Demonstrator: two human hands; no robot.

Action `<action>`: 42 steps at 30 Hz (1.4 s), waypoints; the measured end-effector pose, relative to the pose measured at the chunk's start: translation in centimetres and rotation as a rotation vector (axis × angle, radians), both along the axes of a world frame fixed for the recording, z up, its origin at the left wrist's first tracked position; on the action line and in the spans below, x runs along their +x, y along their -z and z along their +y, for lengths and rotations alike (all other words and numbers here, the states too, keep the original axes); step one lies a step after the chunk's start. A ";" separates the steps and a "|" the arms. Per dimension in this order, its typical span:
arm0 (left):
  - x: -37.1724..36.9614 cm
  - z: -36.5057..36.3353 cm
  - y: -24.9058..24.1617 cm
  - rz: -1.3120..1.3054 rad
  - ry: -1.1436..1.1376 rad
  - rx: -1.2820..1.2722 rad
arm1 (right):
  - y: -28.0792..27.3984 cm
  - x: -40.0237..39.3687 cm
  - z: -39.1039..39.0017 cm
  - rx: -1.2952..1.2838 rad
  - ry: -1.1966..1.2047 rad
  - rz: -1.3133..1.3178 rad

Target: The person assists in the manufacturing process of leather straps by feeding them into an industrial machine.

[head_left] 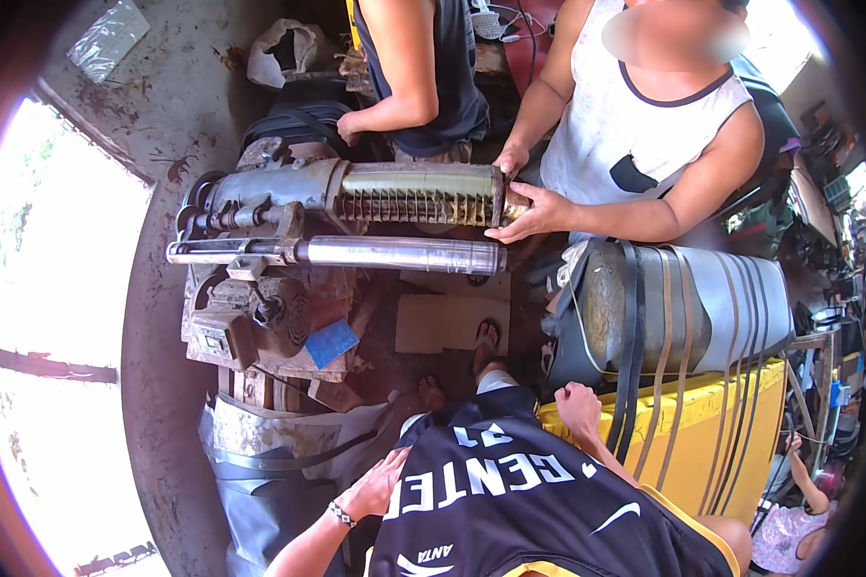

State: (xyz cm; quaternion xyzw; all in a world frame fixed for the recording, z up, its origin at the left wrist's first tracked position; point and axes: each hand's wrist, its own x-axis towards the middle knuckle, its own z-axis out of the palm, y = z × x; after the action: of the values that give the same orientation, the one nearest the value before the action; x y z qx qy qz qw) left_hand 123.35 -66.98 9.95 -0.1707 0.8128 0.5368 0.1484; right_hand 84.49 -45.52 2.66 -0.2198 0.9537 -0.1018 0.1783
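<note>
Two printed words legible on the black jersey (510, 490) below the steel shaft (404, 255): "GENTE", cut short by a fold, and small "ANTA" near the bottom edge, both seen upside down; also the number 41 and a white swoosh-like mark. No readable writing elsewhere.

Left hand (380, 486), far below the shaft and toward its left end: fingers spread open, palm down against the jersey hem beside a crumpled grey sheet (260, 481); beaded bracelet at the wrist. Right hand (579, 404), below the shaft's right end: fingers curled shut in a loose fist, resting on the edge of a yellow box (731, 433), touching the dark belts (645, 337) draped over a grey drum (741, 298). Cannot tell whether the fist actually pinches a belt.

Just above the shaft, parallel to it: a finned metal part (414, 197), its right end cupped by a co-worker's hand (534, 213), that person's other hand (510, 159) on its top edge. Above the shaft's middle, a second person's hand (348, 125), fingers hidden.

Below the shaft: rusty machine block (250, 317), blue scrap (332, 341), cardboard (443, 322), a sandalled foot (488, 338).

Stained concrete floor (164, 106) above and left of the shaft, with a clear plastic bag (111, 38). Far left blown out by daylight; right of the drum, cluttered workshop shelves too blurred to make out.
</note>
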 end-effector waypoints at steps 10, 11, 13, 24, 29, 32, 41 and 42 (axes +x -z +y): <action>0.1 0.1 0.2 -0.009 -0.021 0.003 | -0.1 0.0 -0.1 0.005 0.012 -0.004; 0.2 0.2 0.5 0.008 -0.017 0.001 | 0.0 0.1 -0.1 0.006 0.013 -0.005; 0.3 0.2 0.9 0.039 -0.009 -0.004 | 0.0 0.1 -0.1 0.006 0.012 0.001; 0.4 0.3 0.0 0.000 -0.018 -0.019 | -0.4 0.1 -0.2 0.016 0.012 -0.004; 0.6 0.4 0.9 0.015 -0.015 -0.020 | -0.1 0.0 -0.2 0.029 0.026 -0.014; 0.6 0.3 0.8 0.015 -0.015 -0.016 | -0.3 0.1 -0.3 0.030 0.028 -0.021; 0.7 0.3 1.2 0.027 -0.035 0.014 | -0.9 0.1 -0.6 0.048 0.031 -0.034; 0.7 0.4 1.6 0.029 -0.032 0.012 | -0.9 0.1 -0.6 0.048 0.032 -0.034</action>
State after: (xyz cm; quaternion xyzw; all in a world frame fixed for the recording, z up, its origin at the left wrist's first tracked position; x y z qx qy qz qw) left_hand 124.04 -66.61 8.37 -0.1749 0.8089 0.5464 0.1288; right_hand 84.60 -46.14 3.52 -0.1986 0.9560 -0.0853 0.1982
